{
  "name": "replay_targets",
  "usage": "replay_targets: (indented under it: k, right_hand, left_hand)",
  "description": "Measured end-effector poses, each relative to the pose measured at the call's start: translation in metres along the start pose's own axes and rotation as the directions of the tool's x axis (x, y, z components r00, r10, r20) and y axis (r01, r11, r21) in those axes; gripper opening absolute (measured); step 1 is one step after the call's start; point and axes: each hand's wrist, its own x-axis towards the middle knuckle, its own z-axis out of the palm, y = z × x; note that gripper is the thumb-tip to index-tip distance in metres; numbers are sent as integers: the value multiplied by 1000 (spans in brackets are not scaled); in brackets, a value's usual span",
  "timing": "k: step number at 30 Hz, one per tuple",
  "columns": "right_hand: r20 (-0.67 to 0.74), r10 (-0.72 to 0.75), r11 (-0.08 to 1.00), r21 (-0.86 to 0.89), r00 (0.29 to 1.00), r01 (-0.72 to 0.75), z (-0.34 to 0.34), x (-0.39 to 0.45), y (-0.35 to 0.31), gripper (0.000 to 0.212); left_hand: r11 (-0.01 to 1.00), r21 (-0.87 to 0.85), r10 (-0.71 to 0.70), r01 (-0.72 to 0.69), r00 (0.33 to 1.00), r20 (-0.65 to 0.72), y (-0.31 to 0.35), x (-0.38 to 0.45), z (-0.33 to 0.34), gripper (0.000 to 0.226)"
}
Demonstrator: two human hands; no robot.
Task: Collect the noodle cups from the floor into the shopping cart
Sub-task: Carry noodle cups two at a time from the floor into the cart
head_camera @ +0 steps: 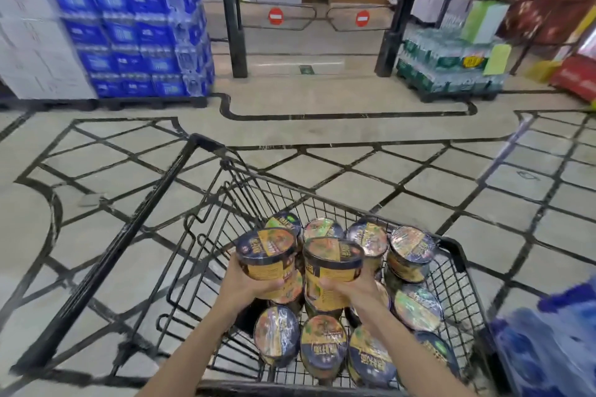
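Note:
A black wire shopping cart stands in front of me with several dark-lidded yellow noodle cups lying in its basket. My left hand grips one noodle cup from below, held upright above the basket. Beside it, my right hand grips a second noodle cup, also upright over the cups in the cart. The two held cups nearly touch each other. No noodle cup shows on the visible floor.
Stacked blue water cases stand at the far left, green bottle packs at the far right. A barrier gate with no-entry signs lies ahead. A blue plastic pack sits at my right. Patterned tile floor surrounds the cart.

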Motion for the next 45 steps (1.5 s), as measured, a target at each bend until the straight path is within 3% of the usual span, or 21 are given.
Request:
replay_targets:
  k: [3, 7, 10, 12, 19, 24, 29, 31, 35, 37, 41, 45]
  right_hand:
    - [-4, 1, 999, -37, 1000, -1, 0, 21, 7, 121]
    - [-19, 44, 995, -90, 999, -46, 0, 41, 28, 96]
    - [-18, 90, 992, -86, 996, -92, 3, 53, 45, 117]
    - [-13, 121, 989, -78, 993, -122, 4, 60, 57, 130]
    - [-16, 183, 983, -15, 983, -183, 2, 82, 97, 130]
    - [-74, 204, 974, -88, 976, -210, 6, 93, 121, 108]
    - [-119, 158, 972, -154, 980, -176, 9, 106, 141, 100]
    - [-117, 135, 977, -149, 984, -152, 8, 112, 144, 107]
    - [-121, 142, 978, -133, 982, -158, 4, 121, 152, 108]
    - [-112, 105, 983, -142, 988, -121, 2, 122, 154, 106]
    - [-113, 90, 988, -116, 990, -103, 4, 117, 148, 111]
    - [-76, 97, 984, -141, 992, -107, 3, 99, 134, 116]
  left_hand:
    - [999, 20, -50, 50, 999, 16, -12, 16, 9, 108]
    - [991, 37, -131, 129, 991, 42, -36, 35, 20, 122]
    - [985, 15, -171, 170, 984, 56, -52, 48, 30, 124]
    - [982, 9, -191, 190, 979, 70, -61, 56, 37, 121]
    - [981, -15, -191, 192, 980, 48, -90, 78, 57, 93]
    - [972, -15, -236, 237, 971, 43, -116, 90, 63, 124]
    - [968, 3, -250, 250, 968, 21, -126, 96, 69, 100]
    - [964, -8, -264, 264, 964, 39, -137, 101, 70, 95]
    - [954, -33, -293, 297, 951, 98, -173, 112, 71, 110]
    - [954, -30, -291, 297, 949, 122, -160, 109, 71, 115]
    - [967, 11, -253, 256, 947, 197, -153, 106, 63, 101]
    - [961, -8, -272, 278, 944, 190, -143, 100, 49, 130]
